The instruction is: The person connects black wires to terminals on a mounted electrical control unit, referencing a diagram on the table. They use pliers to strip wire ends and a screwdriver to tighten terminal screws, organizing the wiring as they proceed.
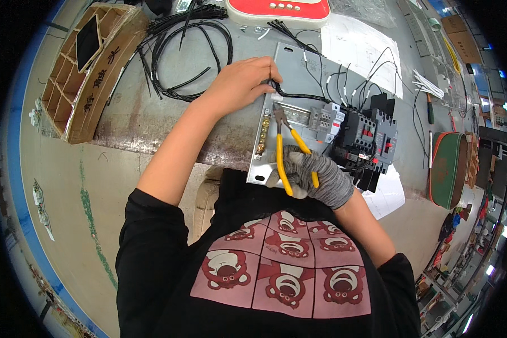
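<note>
My bare left hand (pixel 239 83) pinches the end of a black wire bundle (pixel 303 96) at the left edge of a grey metal mounting plate (pixel 293 63). My right hand (pixel 316 176), in a grey knit glove, is closed round yellow-handled diagonal cutters (pixel 280 151). Their jaws point away from me, over the plate and just below the bundle. A brass terminal strip (pixel 262 134) sits at the plate's left side. On its right are a small white-and-grey breaker (pixel 328 121), a black contactor (pixel 359 132) and a black circuit breaker (pixel 385 141), with thin black wires rising behind them.
Coiled black cables (pixel 222 42) lie to the left of the plate. A divided cardboard box (pixel 90 93) with a phone (pixel 88 44) on top stands at the far left. Paper sheets (pixel 357 45), a red-and-white board (pixel 279 10), white strips (pixel 428 83) and a screwdriver (pixel 430 110) lie around.
</note>
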Motion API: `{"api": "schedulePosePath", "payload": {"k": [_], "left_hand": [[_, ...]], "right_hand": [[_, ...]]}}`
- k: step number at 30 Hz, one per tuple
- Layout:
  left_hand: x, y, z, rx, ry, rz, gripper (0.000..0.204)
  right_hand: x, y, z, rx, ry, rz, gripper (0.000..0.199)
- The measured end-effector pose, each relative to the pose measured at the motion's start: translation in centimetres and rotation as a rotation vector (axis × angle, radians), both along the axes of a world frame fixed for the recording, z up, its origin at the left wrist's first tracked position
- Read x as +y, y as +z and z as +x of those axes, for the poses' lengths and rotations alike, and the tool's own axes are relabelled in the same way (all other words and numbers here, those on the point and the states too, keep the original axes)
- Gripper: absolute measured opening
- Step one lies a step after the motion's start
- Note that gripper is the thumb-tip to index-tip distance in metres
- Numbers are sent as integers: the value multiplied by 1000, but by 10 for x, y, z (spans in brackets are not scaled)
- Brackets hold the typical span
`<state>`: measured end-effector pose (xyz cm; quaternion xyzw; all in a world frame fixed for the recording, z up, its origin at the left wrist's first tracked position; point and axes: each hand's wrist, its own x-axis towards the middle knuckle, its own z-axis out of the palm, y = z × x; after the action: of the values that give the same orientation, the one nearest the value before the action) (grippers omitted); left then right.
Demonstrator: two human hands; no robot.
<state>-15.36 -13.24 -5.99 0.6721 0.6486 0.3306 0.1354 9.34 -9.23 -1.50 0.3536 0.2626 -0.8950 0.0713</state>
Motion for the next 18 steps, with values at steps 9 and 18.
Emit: {"api": "schedulePosePath", "payload": {"k": [9,18], "left_hand": [[7,-4,-4,-81,27,-54,12],[10,-3,-6,-119,-39,-39,20]], "right_hand": [[0,-16,-3,162,-22,-182,55],[-15,-28,-5,194,-198,-311,51]]}}
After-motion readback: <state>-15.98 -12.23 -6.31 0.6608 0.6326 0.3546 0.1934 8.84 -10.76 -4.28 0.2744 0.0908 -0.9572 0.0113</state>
